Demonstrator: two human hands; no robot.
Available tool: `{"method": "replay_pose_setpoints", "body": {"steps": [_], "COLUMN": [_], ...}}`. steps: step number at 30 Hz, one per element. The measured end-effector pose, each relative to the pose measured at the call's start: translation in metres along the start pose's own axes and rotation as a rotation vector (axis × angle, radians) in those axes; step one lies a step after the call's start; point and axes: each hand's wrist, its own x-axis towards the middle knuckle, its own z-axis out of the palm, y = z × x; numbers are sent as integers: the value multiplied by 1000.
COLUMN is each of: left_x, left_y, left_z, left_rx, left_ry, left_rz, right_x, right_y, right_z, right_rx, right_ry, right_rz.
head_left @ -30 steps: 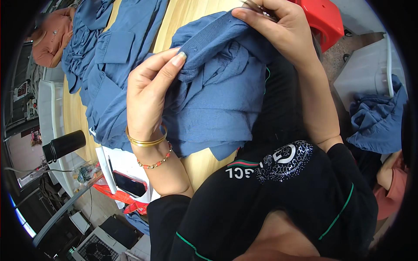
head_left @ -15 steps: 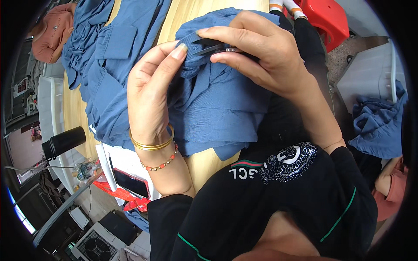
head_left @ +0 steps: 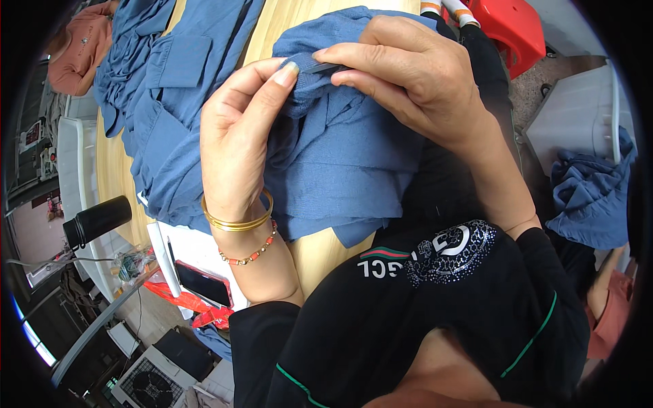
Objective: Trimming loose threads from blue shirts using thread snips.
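Observation:
A blue knit garment (head_left: 347, 177) lies bunched on the wooden table in front of me. My left hand (head_left: 235, 129) pinches a folded edge of it between thumb and fingertips. Close beside that pinch, my right hand (head_left: 425, 85) is closed around small dark thread snips (head_left: 326, 66). Only a bit of the blades shows, lying against the fabric; my fingers hide the rest. Bangles and a beaded bracelet circle my left wrist.
More blue garments (head_left: 173, 122) are heaped on the table at the left. A black bottle (head_left: 102, 221) and a phone (head_left: 204, 284) lie nearer. To the right stand a red stool (head_left: 507, 34) and a pale bin (head_left: 575, 112) with blue cloth (head_left: 592, 194) hanging from it. People sit nearby.
The snips in my right hand have closed up and now show less between my fingers. My left fingertips have shifted slightly right and up along the edge.

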Motion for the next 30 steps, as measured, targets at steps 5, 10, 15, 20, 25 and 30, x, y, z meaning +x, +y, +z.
{"method": "replay_pose_setpoints", "body": {"steps": [5, 10, 15, 20, 25, 30], "left_x": [-1, -1, -1, -1, -1, -4], "left_y": [-1, -1, 0, 1, 1, 1], "left_z": [0, -2, -1, 1, 1, 3], "left_rx": [-6, -28, 4, 31, 53, 68], "left_ry": [7, 18, 15, -16, -30, -8], "left_rz": [13, 9, 15, 26, 4, 18], "right_x": [-2, 7, 20, 6, 8, 7], "right_y": [0, -17, -21, -16, -21, -23], "right_z": [-3, -22, -23, -18, -21, -20], "right_rx": [-19, -52, 5, -9, -11, -9], "right_ry": [-3, -11, -317, -151, -37, -34], "right_rz": [26, 143, 529, 302, 171, 175]}}
